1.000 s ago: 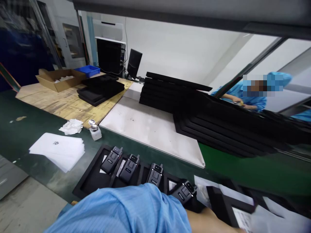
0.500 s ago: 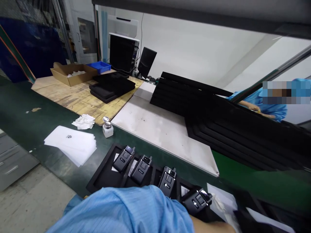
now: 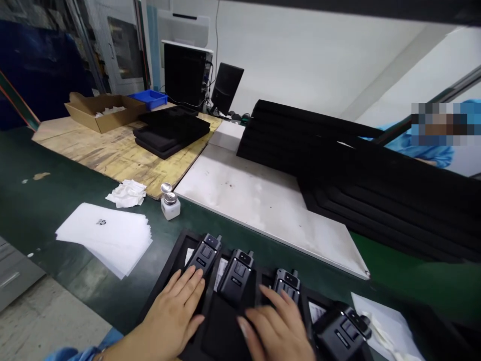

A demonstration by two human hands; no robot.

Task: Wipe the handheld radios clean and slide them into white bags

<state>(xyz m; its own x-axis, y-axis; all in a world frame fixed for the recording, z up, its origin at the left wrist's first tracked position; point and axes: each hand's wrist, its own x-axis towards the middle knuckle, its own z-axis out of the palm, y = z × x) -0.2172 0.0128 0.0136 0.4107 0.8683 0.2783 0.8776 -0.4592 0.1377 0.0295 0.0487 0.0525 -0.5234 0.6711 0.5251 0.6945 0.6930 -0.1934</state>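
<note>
My left hand [image 3: 176,307] lies flat with its fingers stretched out, the fingertips on the lower part of the leftmost black handheld device [image 3: 205,254], which resembles a walkie-talkie with a stub antenna. Over the third device [image 3: 287,282] is my right hand [image 3: 280,323], fingers apart and slightly bent, covering its lower half. Between the hands a second device [image 3: 236,277] sits in the black foam tray [image 3: 160,293]. At the right end, a fourth device [image 3: 341,333] lies tilted. White labels show beside several of them.
White sheets [image 3: 101,228], crumpled tissue [image 3: 128,193] and a small dispenser bottle [image 3: 170,204] stand left of the tray. Behind are a white board [image 3: 259,200] and stacked black foam [image 3: 338,160]. A cloth [image 3: 383,333] lies at right. Another person's blue sleeve [image 3: 432,150] shows beyond.
The blue-sleeved arm that stretched across the tray to the right has drawn back. Both my hands now show over the devices. The camera view has shifted, so the tray appears further right.
</note>
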